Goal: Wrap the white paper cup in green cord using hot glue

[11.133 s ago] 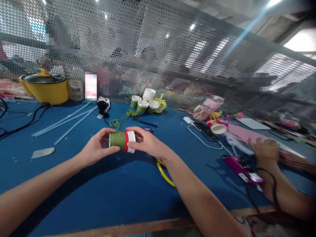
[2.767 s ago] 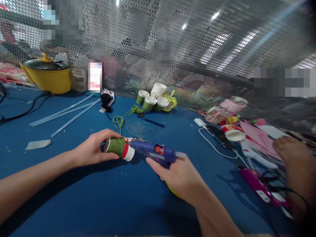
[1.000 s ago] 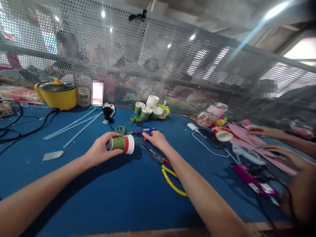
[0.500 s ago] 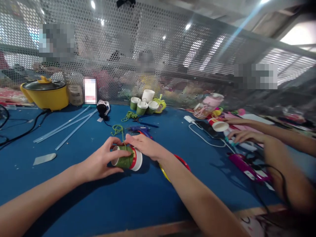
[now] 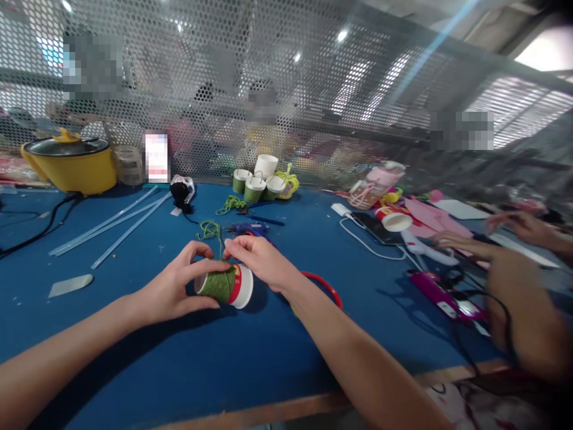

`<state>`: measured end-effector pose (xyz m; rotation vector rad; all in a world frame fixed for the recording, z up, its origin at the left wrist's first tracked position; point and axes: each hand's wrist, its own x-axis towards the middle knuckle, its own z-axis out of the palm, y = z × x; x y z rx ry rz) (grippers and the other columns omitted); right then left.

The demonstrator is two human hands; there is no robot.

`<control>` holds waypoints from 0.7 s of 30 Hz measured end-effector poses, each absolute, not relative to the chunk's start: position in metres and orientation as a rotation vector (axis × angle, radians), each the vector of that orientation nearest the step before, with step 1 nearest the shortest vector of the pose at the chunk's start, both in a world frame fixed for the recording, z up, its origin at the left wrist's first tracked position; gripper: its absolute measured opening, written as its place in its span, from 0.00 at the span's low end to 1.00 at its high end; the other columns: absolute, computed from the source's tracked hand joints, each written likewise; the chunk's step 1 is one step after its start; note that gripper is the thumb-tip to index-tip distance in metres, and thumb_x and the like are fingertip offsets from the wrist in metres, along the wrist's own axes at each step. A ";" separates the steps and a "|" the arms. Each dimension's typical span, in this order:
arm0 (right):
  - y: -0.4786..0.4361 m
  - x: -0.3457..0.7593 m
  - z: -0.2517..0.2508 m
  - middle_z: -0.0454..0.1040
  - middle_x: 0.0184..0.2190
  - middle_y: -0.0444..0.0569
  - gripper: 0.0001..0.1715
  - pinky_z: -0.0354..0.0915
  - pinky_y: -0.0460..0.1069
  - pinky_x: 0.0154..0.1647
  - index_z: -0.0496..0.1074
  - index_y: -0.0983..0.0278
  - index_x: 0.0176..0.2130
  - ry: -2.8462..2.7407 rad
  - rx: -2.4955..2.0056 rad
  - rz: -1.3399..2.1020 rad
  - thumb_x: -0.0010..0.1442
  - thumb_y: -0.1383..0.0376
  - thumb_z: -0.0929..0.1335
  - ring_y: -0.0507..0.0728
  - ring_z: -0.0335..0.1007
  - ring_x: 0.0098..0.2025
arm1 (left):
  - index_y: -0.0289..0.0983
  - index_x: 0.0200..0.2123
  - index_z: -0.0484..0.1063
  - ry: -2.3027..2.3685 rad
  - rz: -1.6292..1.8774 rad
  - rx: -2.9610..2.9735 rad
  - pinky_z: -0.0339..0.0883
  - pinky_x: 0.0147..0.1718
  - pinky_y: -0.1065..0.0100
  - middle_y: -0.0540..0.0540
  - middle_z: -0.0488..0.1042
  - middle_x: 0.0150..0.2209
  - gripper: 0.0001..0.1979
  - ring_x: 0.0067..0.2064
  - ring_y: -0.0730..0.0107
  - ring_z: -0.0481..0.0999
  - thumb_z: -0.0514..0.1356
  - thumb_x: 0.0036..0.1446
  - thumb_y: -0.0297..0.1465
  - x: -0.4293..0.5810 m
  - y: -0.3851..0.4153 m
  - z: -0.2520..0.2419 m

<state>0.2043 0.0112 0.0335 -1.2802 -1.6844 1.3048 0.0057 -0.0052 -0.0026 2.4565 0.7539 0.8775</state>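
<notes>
A paper cup (image 5: 242, 288), lying on its side, has green yarn wound round much of it; a red band and the white rim end show. My left hand (image 5: 179, 280) grips the wound part from the left, thumb below and fingers over the top. Just above the cup, my right hand (image 5: 257, 257) has thumb and forefinger pinched on the green yarn (image 5: 219, 243), which runs up from the cup to a loose coil behind. Beyond the right hand lies a blue glue gun (image 5: 248, 229), and red-and-yellow scissor handles (image 5: 329, 286) are partly covered by my right forearm.
Several green-wrapped cups (image 5: 254, 190) stand at the back by pliers (image 5: 264, 218). Clear glue sticks (image 5: 129, 233), a phone (image 5: 156, 158) and a yellow pot (image 5: 76, 167) are left. At right, a co-worker's hands (image 5: 519, 230) are near a white glue gun (image 5: 430, 249) and purple power strip (image 5: 441, 295).
My right fingers have lifted slightly off the cup with the yarn; my left forefinger now lies over the cup's top. The co-worker's far hand has moved right, away from the red cup.
</notes>
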 end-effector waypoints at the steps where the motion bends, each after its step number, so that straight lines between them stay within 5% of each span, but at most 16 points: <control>1: 0.011 0.205 0.033 0.71 0.25 0.46 0.23 0.60 0.47 0.31 0.72 0.67 0.28 -1.707 -1.310 1.324 0.54 0.49 0.65 0.51 0.65 0.27 | 0.44 0.52 0.63 0.747 0.877 2.472 0.65 0.48 0.56 0.43 0.58 0.47 0.23 0.49 0.58 0.64 0.62 0.53 0.35 0.006 -0.005 -0.003; 5: 0.009 0.203 0.033 0.73 0.25 0.48 0.30 0.63 0.48 0.31 0.73 0.67 0.31 -1.663 -1.290 1.582 0.54 0.43 0.61 0.53 0.68 0.29 | 0.44 0.52 0.64 0.740 0.785 2.579 0.66 0.46 0.57 0.42 0.57 0.48 0.23 0.49 0.57 0.64 0.62 0.53 0.34 0.006 -0.008 -0.001; 13: 0.007 0.196 0.031 0.72 0.26 0.43 0.10 0.62 0.46 0.32 0.72 0.66 0.28 -1.433 -1.194 1.624 0.43 0.64 0.74 0.49 0.66 0.29 | 0.46 0.51 0.66 0.793 0.785 2.763 0.67 0.46 0.56 0.42 0.57 0.47 0.26 0.47 0.57 0.64 0.66 0.48 0.30 0.008 -0.010 0.001; 21: 0.009 0.201 0.033 0.68 0.24 0.41 0.11 0.60 0.46 0.33 0.68 0.65 0.27 -1.482 -1.153 1.423 0.46 0.61 0.71 0.48 0.63 0.27 | 0.45 0.55 0.59 0.806 0.884 2.478 0.67 0.46 0.57 0.43 0.58 0.46 0.29 0.47 0.59 0.65 0.64 0.50 0.35 0.007 -0.007 -0.002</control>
